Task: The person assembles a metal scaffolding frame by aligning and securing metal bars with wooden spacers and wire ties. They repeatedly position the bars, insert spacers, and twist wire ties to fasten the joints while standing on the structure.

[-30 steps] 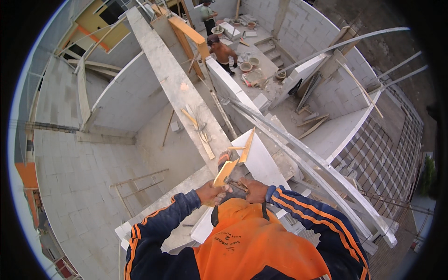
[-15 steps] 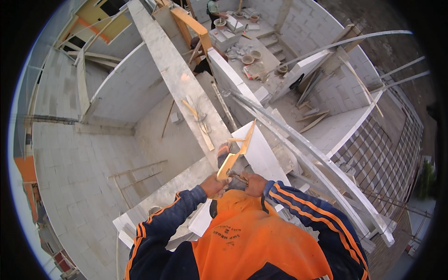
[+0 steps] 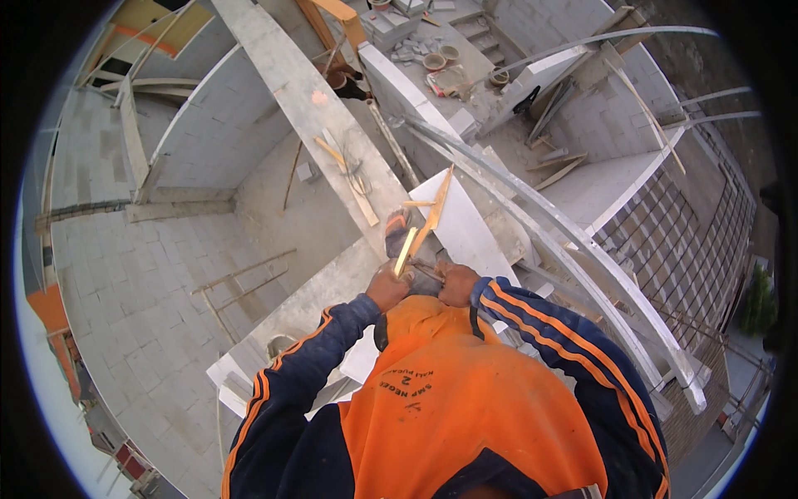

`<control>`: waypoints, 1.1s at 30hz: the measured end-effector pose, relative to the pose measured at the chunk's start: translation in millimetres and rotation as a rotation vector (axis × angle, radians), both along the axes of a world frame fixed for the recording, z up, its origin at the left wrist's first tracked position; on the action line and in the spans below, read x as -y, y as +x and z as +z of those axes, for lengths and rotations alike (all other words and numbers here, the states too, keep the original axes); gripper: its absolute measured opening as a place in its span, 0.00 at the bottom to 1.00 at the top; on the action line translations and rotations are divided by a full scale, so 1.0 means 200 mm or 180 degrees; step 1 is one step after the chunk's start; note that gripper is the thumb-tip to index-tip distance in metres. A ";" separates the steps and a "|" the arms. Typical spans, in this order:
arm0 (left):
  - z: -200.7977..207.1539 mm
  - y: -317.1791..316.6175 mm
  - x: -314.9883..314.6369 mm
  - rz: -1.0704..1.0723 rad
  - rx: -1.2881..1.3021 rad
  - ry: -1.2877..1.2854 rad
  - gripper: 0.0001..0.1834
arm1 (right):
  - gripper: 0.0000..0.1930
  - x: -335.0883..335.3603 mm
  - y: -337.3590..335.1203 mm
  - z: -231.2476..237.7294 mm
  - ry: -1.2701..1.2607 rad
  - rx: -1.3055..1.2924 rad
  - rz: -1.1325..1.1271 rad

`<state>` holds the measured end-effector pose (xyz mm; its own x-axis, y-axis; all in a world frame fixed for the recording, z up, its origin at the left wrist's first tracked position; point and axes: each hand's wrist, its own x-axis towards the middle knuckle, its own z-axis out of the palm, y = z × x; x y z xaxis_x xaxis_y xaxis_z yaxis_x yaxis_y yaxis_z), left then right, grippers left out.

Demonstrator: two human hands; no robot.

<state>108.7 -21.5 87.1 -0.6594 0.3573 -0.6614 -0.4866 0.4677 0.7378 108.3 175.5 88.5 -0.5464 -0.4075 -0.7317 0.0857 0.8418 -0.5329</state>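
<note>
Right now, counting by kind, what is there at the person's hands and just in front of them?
Hands: 2, left hand and right hand
Yellow folding rule, held in both: 1
Shoe beyond the hands: 1
Total: 4

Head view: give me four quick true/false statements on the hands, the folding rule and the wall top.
1. Both hands, left and right, are close together at the folding rule. True.
2. The rule is blue. False: it is yellowish wood.
3. The person stands on top of a grey block wall. True.
4. The sleeves are plain white. False: dark blue with orange stripes.
</note>
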 end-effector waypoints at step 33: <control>0.17 -0.79 -0.20 0.1300 -0.0537 0.1510 0.25 | 0.33 -0.48 -0.55 0.08 -0.0994 0.0666 -0.1604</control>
<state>-49.9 18.5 121.7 -0.8852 0.2836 -0.3688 -0.4156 -0.1261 0.9007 -1.5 272.2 104.4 -0.5851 -0.3491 -0.7320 0.5605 0.4782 -0.6761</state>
